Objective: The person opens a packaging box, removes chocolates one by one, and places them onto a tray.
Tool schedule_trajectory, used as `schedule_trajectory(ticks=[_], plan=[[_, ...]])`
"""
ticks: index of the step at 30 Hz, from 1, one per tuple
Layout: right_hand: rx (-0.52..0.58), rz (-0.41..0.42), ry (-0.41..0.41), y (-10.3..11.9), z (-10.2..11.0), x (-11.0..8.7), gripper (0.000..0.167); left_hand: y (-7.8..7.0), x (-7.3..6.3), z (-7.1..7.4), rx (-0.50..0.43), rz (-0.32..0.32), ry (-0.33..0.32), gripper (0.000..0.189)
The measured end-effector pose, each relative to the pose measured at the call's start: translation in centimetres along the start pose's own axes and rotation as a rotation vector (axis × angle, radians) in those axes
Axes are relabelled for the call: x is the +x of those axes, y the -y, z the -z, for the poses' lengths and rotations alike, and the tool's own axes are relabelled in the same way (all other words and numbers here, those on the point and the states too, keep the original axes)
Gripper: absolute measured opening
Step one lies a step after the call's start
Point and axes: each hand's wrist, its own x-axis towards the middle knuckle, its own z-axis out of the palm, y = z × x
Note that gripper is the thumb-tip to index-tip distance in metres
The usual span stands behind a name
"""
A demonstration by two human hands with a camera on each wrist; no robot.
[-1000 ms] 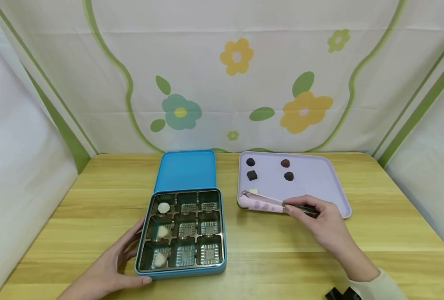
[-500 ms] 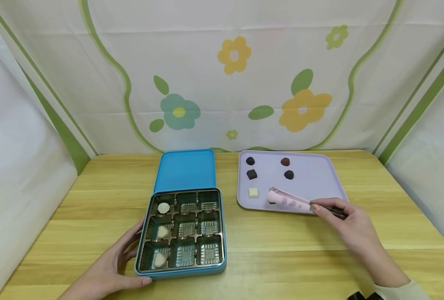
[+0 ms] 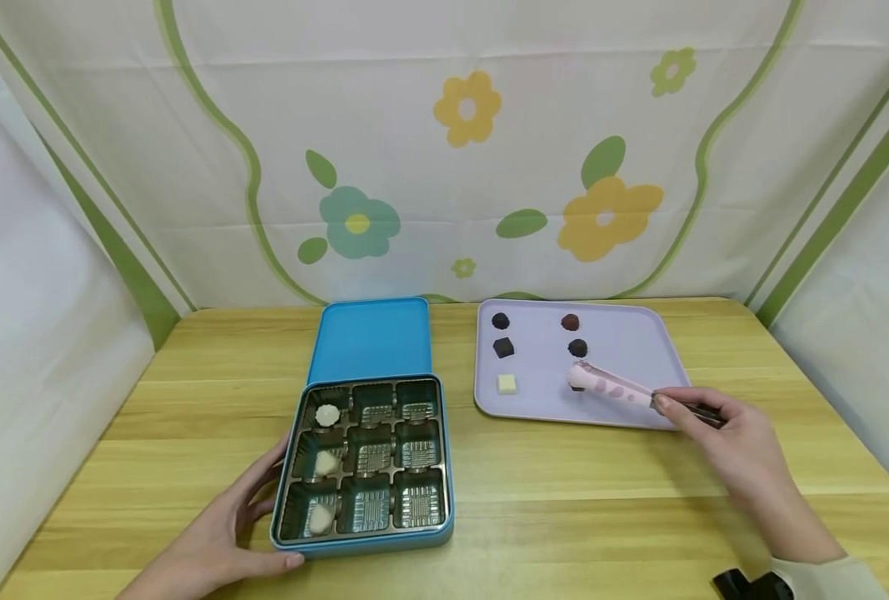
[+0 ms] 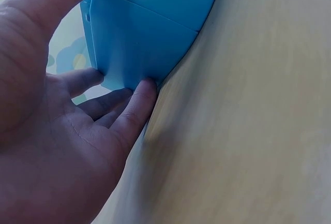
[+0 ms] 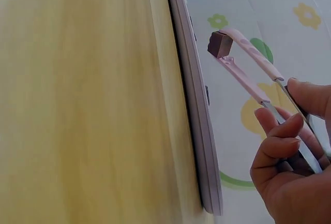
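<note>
My right hand (image 3: 740,446) holds tongs (image 5: 253,61) with pink paw-shaped tips and metal handles. Between those tips sits a brown chocolate (image 5: 220,45), held above the lilac tray (image 3: 639,358); the head view hides most of it. A white square chocolate (image 3: 506,384) and several dark ones, including a faceted chocolate (image 3: 503,347), lie on the tray. My left hand (image 3: 222,529) holds the near left corner of a blue tin (image 3: 372,546), thumb at the front, fingers against the side. White chocolates, such as the ridged round one (image 3: 327,416), fill the tin's left column.
Behind the tin lies its blue lid (image 3: 372,337), flat on the wooden table (image 3: 549,517). A flowered cloth (image 3: 414,167) hangs behind the table, and pale cloth panels flank it. Part of a black device (image 3: 751,586) shows by the right sleeve.
The right hand and tongs have moved right from beside the white square chocolate, carrying the brown chocolate. That white chocolate is now uncovered. The left hand and tin stay put.
</note>
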Motion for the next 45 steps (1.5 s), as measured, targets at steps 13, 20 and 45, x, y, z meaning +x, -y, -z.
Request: schedule_trajectory(ticks=[13,20,45], plan=[[-0.25,0.11,-0.088,-0.2,0.6,0.2,0.033,-0.1,0.0,0.0,0.02,0.015,-0.006,0.119],[-0.281,0.194,-0.123,0.2,0.0,0.0,0.027,-0.1,0.0,0.0,0.015,-0.009,0.001,0.119],[-0.248,0.162,-0.143,0.5,0.6,-0.1,0.031,-0.1,0.0,0.0,0.028,0.0,-0.011,0.121]])
